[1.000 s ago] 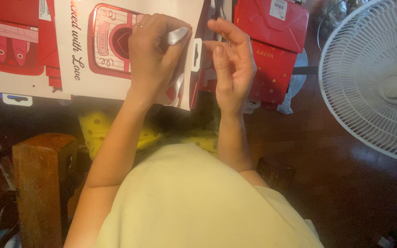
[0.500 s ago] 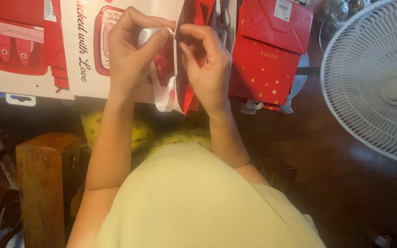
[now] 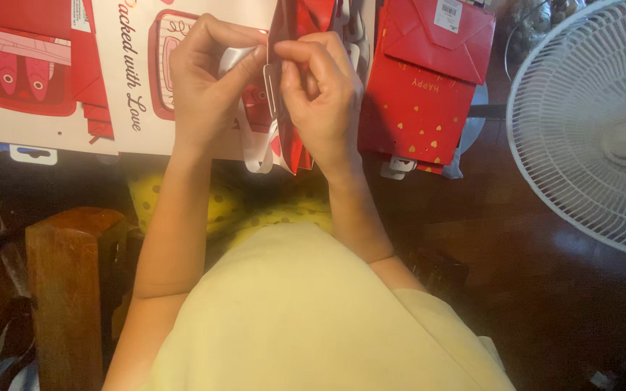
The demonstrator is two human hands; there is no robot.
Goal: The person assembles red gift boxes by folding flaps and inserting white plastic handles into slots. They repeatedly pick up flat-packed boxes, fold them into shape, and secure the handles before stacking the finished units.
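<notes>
Both hands [image 3: 269, 87] now pinch the white ribbon [image 3: 255, 148] against the red bag [image 3: 300, 80].

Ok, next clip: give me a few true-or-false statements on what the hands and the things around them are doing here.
1. Both hands, left hand and right hand, pinch a folded red paper bag. True.
2. A white ribbon hangs below the left hand. True.
3. The white fan sits on the left. False: it is on the right.
4. The flat red bag beside the right hand is blue. False: it is red with gold hearts.
</notes>
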